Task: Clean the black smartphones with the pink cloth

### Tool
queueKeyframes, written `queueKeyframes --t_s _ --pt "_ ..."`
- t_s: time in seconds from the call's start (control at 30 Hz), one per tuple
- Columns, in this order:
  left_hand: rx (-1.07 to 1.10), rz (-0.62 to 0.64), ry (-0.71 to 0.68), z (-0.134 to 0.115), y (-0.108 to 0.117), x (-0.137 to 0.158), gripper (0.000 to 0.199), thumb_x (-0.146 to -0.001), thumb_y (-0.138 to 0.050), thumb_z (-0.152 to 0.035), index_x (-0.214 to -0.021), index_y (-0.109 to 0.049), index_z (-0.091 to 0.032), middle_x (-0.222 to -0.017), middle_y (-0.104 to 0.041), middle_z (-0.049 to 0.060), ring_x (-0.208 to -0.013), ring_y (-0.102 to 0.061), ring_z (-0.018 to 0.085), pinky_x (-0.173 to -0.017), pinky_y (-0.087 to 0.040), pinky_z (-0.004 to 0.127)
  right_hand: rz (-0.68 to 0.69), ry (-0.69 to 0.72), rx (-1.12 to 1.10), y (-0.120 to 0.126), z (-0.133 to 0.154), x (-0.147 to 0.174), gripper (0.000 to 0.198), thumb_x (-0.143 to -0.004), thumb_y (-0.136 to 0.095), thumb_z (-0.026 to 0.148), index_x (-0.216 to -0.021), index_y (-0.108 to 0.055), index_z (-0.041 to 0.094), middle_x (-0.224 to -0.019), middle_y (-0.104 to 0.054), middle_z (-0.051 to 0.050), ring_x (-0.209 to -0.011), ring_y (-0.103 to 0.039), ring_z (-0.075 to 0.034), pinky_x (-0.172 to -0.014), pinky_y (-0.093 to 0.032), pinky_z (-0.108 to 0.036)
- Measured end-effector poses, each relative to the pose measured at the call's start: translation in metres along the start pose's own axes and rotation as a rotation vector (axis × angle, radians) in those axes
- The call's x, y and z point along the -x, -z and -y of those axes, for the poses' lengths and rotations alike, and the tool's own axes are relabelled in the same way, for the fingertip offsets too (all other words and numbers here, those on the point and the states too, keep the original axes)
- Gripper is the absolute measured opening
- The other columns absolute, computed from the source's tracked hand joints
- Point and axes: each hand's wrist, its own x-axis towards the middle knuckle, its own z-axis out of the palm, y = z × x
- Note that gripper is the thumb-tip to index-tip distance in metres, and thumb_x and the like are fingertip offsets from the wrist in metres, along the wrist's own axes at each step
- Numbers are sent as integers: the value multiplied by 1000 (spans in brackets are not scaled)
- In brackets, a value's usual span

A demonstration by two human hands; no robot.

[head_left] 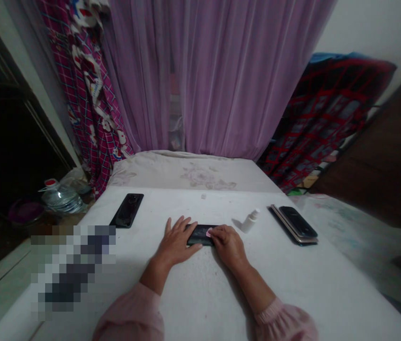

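Note:
A dark phone (pixel 200 235) lies flat, lengthwise across the white table in front of me. My left hand (pixel 176 242) steadies its left end, index finger along the far edge and thumb along the near edge, the other fingers spread. At the phone's right part, my right hand (pixel 227 246) pinches a small pink piece (pixel 209 232) against the surface; I cannot make out whether it is cloth or something stiffer. A white spray bottle (pixel 251 220) stands just beyond my right hand.
Another dark phone (pixel 128 210) lies on the left, with a blurred-out patch (pixel 75 270) nearer me. A stack of several phones (pixel 294 225) sits on the right. Toward the far side is a small pale block (pixel 203 196) on the white tabletop (pixel 200 293). Purple curtains (pixel 221 80) hang behind.

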Motion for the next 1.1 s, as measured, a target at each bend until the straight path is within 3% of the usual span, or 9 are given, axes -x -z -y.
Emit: queueKeyframes --t_s 0.3,0.63,0.93,1.1 --pt "9 3 10 -1 -2 -1 62 -87 -52 -55 -141 -39 -28 -152 -35 8 -143 -22 30 -114 0 60 -12 39 -4 8 0 22 21 -85 -58 18 -90 -76 28 -88 -71 -4 -83 -61 -19 -75 -46 -30" --pt "14 -2 5 -2 0 0 62 -88 -51 -55 -142 -38 -28 -152 -35 9 -143 -22 29 -114 0 59 -18 -69 89 0 -7 -26 18 -85 -60 20 -88 -76 26 -86 -72 -3 -83 -61 -19 -79 -42 -32" --pt "14 -1 13 -3 2 0 62 -87 -53 -55 -141 -39 -28 -152 -36 8 -143 -23 28 -115 -1 59 -54 45 24 11 -9 28 19 -87 -58 23 -92 -75 28 -88 -71 -3 -84 -60 -19 -76 -43 -31" --pt "7 18 19 -3 2 -1 62 -88 -52 -55 -142 -38 -28 -152 -36 8 -143 -23 30 -115 -2 59 -58 -11 33 7 -14 12 19 -84 -59 18 -88 -76 27 -88 -72 -2 -83 -61 -18 -77 -44 -30"
